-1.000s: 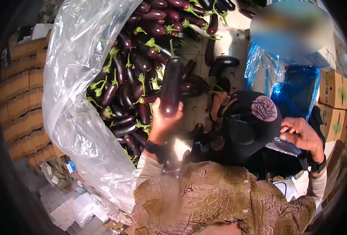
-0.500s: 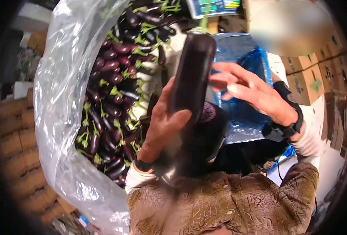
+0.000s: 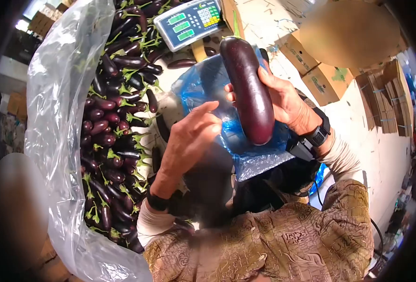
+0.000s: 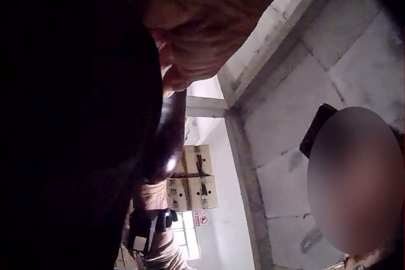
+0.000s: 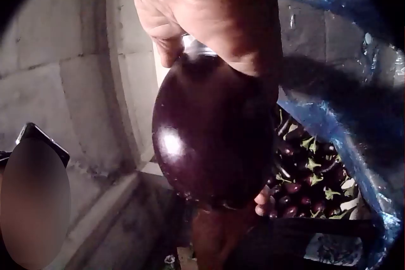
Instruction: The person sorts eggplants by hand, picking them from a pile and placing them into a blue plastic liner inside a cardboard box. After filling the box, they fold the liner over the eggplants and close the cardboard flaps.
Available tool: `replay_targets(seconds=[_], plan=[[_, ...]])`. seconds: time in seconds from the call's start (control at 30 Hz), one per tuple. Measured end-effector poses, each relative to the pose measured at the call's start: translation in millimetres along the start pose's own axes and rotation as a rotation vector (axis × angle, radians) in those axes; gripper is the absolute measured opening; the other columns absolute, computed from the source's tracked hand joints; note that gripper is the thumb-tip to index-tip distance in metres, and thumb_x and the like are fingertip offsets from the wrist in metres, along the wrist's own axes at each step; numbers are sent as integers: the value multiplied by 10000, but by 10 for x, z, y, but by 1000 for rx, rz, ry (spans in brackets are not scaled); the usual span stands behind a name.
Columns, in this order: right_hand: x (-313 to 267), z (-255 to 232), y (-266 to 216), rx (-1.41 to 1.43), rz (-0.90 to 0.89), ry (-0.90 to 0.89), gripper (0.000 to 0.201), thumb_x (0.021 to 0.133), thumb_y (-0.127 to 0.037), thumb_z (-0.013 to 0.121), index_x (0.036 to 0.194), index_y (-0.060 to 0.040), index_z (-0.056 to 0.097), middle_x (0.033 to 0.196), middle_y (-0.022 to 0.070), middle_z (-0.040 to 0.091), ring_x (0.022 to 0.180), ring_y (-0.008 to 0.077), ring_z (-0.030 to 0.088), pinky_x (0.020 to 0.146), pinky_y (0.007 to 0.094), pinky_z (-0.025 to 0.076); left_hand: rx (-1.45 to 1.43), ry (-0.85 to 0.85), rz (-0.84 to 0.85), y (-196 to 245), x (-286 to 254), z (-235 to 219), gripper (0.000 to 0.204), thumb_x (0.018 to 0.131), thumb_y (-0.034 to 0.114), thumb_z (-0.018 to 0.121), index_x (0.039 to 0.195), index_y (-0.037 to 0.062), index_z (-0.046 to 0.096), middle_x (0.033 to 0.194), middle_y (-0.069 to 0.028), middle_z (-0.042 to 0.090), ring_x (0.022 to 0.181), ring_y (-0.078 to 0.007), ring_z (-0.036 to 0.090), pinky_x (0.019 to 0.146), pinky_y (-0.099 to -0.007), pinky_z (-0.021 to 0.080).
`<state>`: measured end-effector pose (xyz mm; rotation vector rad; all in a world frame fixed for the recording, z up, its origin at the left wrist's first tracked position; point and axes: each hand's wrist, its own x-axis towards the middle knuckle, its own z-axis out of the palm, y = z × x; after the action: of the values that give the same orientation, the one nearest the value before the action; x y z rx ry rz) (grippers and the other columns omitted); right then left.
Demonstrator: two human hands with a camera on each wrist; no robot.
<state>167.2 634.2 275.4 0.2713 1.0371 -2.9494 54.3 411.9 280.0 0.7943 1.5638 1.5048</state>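
Note:
A large dark purple eggplant (image 3: 250,94) with a green stem stands nearly upright over a blue plastic-lined container (image 3: 198,89). My right hand (image 3: 288,101) grips it, thumb on the near side and fingertips showing at its left edge. Its rounded bottom fills the middle of the right wrist view (image 5: 212,134), under my right hand (image 5: 209,10). Just left of the eggplant, my left hand (image 3: 189,136) is apart from it, fingers loosely bent and holding nothing. In the left wrist view my left hand (image 4: 202,29) is dark, with the eggplant (image 4: 169,134) beyond.
A heap of eggplants (image 3: 109,174) lies at the left, bordered by clear plastic sheeting (image 3: 53,141). A digital scale (image 3: 189,23) stands at the top. Cardboard boxes (image 3: 328,84) and flattened cartons (image 3: 386,101) are at the right.
The eggplant has passed from my left hand to my right hand and moved right, over the blue liner. My left hand has let go. The head view has turned rightward, showing more of the scale.

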Motion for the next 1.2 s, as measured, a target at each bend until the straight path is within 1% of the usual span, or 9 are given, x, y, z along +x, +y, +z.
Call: replay_targets(seconds=[0.27,0.37,0.5,0.67,0.73,0.8,0.87,1.07,1.2], plan=[[-126,-259,20,249,25,-48,618,1003,-468,439,1361,36,432,1200,306,585,1076,379,636,948,467,531,10,-19,-45,-80,-22,-62,375,937,140,578,1273,-25,565,949,-60,679,839,-106,615,768,-237,480],[-173,-281,27,138,95,-15,703,1010,-529,339,1386,63,376,1155,275,612,1002,338,671,906,397,552,8,6,-43,-108,-16,-116,380,940,166,580,1269,-24,571,940,-64,683,832,-109,618,762,-240,483],[-237,-231,-3,238,143,-78,619,999,-461,458,1355,44,435,1192,306,589,1074,379,637,949,442,529,47,16,-36,-171,30,-153,393,938,183,589,1272,-23,570,937,-68,684,824,-111,621,760,-245,485],[-234,-155,1,-97,60,-15,539,945,-256,615,1374,-1,414,1221,190,563,1146,347,588,953,430,521,57,32,-69,-304,8,-242,393,937,184,593,1273,-20,570,941,-73,681,824,-109,622,765,-247,486],[-318,-22,-24,-190,72,69,628,875,-220,689,1389,6,409,1247,188,553,1160,312,571,999,403,474,53,39,-91,-397,-2,-308,391,939,182,594,1273,-19,570,941,-74,679,825,-109,622,765,-247,485],[-319,86,-27,-684,46,194,733,788,-240,768,1394,-22,419,1241,122,545,1171,243,528,1021,374,421,-16,39,-107,-461,-7,-380,417,933,176,638,1287,-26,550,912,-45,672,814,-81,613,723,-212,477],[-307,208,-54,-685,81,213,788,724,-245,806,1388,-32,438,1237,83,540,1156,185,496,1017,340,384,0,52,-85,-468,22,-437,417,938,183,634,1287,-26,549,917,-54,672,812,-85,614,721,-214,477],[-215,200,7,-834,423,296,768,741,-316,806,1368,-44,454,1121,87,608,1045,188,579,918,287,444,-6,102,-55,-598,66,-533,408,952,197,610,1286,-29,548,948,-91,672,814,-105,624,726,-228,481],[-100,-541,299,-1081,645,350,570,720,-426,807,1128,-76,613,884,35,554,813,148,532,669,249,400,-46,126,-130,-929,-29,-630,392,954,197,604,1280,-15,557,938,-69,671,820,-105,622,724,-228,480]])
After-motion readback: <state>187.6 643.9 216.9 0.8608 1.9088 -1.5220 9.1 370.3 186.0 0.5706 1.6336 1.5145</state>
